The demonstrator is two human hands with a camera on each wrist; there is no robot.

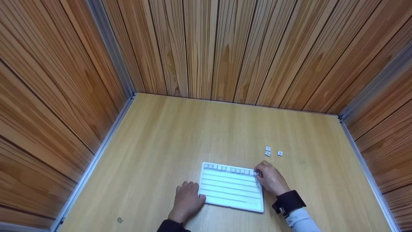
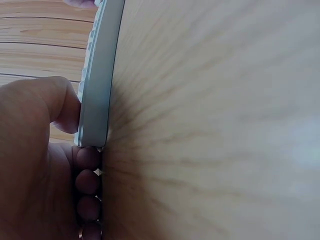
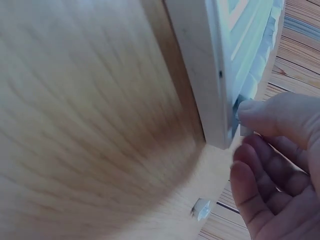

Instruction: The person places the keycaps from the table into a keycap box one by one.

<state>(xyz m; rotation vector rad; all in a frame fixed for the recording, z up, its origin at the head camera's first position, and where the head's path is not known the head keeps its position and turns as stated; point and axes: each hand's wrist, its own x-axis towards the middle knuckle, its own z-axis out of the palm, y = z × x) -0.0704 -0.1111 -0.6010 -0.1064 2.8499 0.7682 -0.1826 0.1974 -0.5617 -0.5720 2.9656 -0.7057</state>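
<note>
A white slotted board (image 1: 230, 193) lies on the table, crossed by several parallel ridges. Small white tiles (image 1: 228, 169) stand in a row along its far slot. My left hand (image 1: 188, 198) grips the board's near left corner; in the left wrist view the thumb (image 2: 67, 107) bends over the face and the fingertips (image 2: 89, 182) sit at the edge. At the right end of the row, my right hand (image 1: 272, 178) pinches a small white tile (image 3: 246, 131) between thumb and index finger, mostly hidden by the thumb.
Beyond the right hand lie two loose tiles close together, a farther tile (image 1: 268, 148) and a nearer tile (image 1: 267, 153), with another tile (image 1: 280, 153) to their right. Wood-panelled walls (image 1: 222, 51) with metal edging enclose the table (image 1: 154, 138). A dark spot (image 1: 120, 220) marks its near left.
</note>
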